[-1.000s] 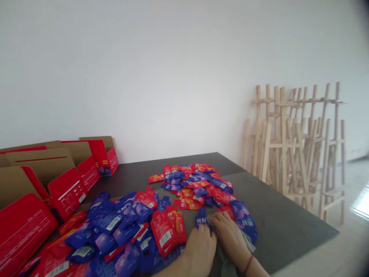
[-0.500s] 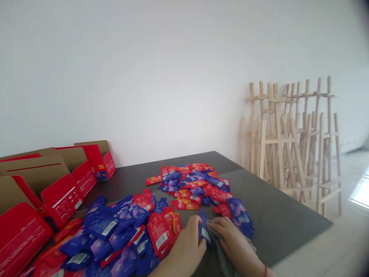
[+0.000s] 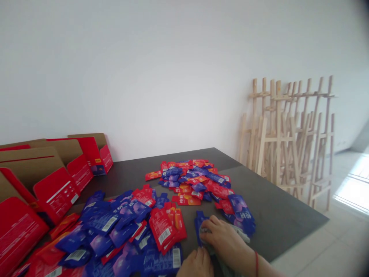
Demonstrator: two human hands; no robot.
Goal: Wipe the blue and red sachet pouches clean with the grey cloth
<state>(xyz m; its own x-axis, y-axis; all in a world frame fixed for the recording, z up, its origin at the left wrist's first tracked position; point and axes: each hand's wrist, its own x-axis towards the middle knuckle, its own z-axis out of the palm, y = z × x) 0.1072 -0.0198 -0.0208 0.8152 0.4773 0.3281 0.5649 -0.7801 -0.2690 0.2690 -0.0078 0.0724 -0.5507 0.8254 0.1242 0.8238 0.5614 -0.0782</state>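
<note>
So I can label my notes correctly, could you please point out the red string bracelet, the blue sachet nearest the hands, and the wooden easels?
Red string bracelet (image 3: 256, 263), head view, on the middle of the band.
Blue sachet (image 3: 197, 225), head view, on its upper end.
Wooden easels (image 3: 278, 134), head view, on an upright leg.

Bright daylight — glare whitens the floor (image 3: 353, 192) at right; the corners darken and curve.

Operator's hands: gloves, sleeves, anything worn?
No gloves on the left hand or the right hand, and no sleeves show. The only thing worn in view is a thin red string bracelet on the right wrist. No cables or markers are visible.
</note>
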